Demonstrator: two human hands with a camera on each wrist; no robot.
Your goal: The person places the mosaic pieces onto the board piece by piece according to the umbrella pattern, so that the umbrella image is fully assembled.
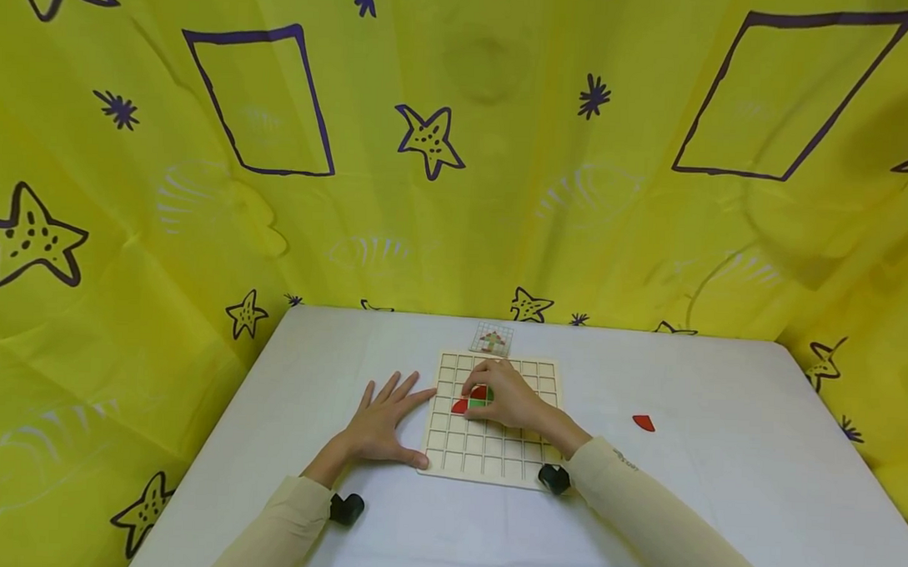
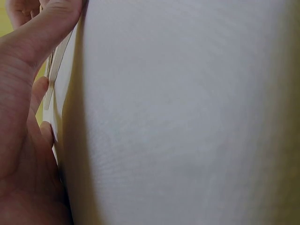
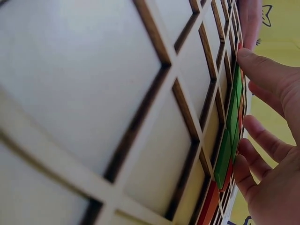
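Observation:
A pale wooden grid board (image 1: 452, 442) lies flat on the white table. My left hand (image 1: 377, 431) spreads beside its left side, with the thumb at the lower left corner and another fingertip at the left edge. Over the board's upper middle, my right hand (image 1: 506, 394) touches a small group of coloured tiles with its thumb and fingers. Among these are a red tile (image 1: 460, 406), a second red tile (image 1: 479, 392) and a green tile (image 1: 476, 404). In the right wrist view the green tiles (image 3: 224, 157) sit in the grid's cells, beside the spread fingertips.
A small card (image 1: 492, 339) with a coloured figure on a grid lies behind the board. To the right, a loose red tile (image 1: 643, 423) with one curved edge rests on the table (image 1: 717, 493). A yellow patterned curtain (image 1: 486, 218) hangs around the back and sides.

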